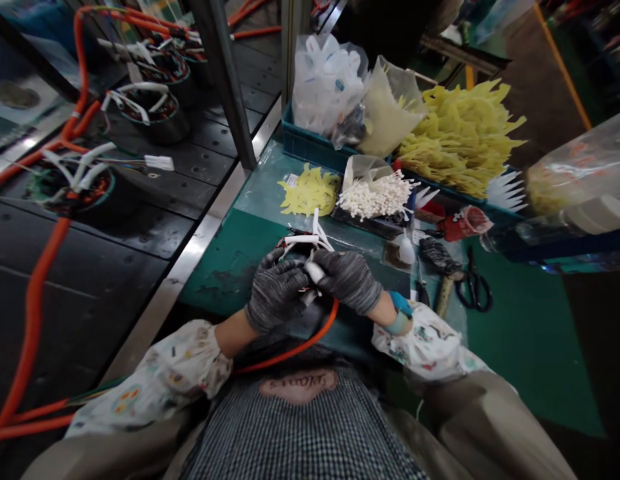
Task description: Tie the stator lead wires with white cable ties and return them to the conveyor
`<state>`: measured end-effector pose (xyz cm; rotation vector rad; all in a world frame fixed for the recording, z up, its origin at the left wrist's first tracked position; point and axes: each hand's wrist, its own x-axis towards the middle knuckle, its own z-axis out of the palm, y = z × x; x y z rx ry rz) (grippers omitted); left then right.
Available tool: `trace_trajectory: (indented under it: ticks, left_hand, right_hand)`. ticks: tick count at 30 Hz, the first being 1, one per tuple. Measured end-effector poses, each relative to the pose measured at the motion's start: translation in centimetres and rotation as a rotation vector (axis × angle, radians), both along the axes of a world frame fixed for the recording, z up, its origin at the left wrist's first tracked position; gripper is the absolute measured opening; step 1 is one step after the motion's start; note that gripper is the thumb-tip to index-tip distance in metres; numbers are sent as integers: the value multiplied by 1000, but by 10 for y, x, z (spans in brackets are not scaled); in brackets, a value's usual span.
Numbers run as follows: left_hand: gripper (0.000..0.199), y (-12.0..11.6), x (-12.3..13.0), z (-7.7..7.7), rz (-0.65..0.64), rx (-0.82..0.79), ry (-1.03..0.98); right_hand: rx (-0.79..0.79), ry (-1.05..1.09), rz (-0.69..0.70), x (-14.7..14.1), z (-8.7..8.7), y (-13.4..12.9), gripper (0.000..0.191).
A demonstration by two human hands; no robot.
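My left hand (277, 293), in a grey knit glove, is closed at the left side of a wound motor part with white-sleeved wires (302, 239). Its fingertips meet near the middle, and what they pinch is partly hidden. From the right, my gloved right hand (351, 280) grips a thick white sleeve (315, 271) between thumb and fingers. Thin wire ends show just below the hands. An orange corrugated tube (326, 327) curves beneath them, across my lap. Most of the part's body is covered by the hands.
Beyond the hands lie yellow pieces (311, 190) and a box of white sticks (377, 197). Blue bins hold yellow strips (460, 137) and bagged caps (327, 87). Scissors (474, 283) and a hammer (444, 293) lie right. Several wired parts (155, 113) stand on the conveyor (155, 220) at left.
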<state>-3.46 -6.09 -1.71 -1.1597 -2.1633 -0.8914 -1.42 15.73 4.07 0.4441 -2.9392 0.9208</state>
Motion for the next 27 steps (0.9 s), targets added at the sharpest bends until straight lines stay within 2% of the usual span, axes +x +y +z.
trace_trajectory:
  ticks: [2, 4, 6, 8, 11, 15, 17, 20, 24, 27]
  left_hand:
    - [18, 1, 0, 1, -6, 21, 18]
    - [16, 2, 0, 4, 0, 28, 33]
    - [13, 3, 1, 7, 14, 28, 36]
    - [9, 3, 1, 9, 11, 35, 35]
    - [5, 3, 0, 9, -8, 38, 24]
    - [1, 0, -2, 4, -28, 7, -5]
    - [6, 0, -2, 3, -20, -22, -19]
    - [18, -1, -1, 3, -7, -5, -1]
    - [11, 0, -3, 6, -27, 2, -17]
    - [12, -1, -4, 8, -57, -9, -16]
  right_hand:
    - [-309, -65, -23, -2, 5, 2, 28]
    - [-561, -158, 24, -2, 11, 7, 33]
    - [-642, -212, 85, -1, 14, 12, 31]
    - [-635, -197, 93, -1, 12, 15, 25]
    - [-630, -150, 26, -2, 4, 17, 19]
    - [-595, -159, 27, -2, -7, 16, 24]
    - [-543, -132, 57, 0, -11, 16, 25]
    - [-390, 22, 157, 7, -20, 19, 21]
    - [-146, 308, 362, 17, -36, 34, 20]
    - [-20, 455, 441, 24, -47, 46, 26]
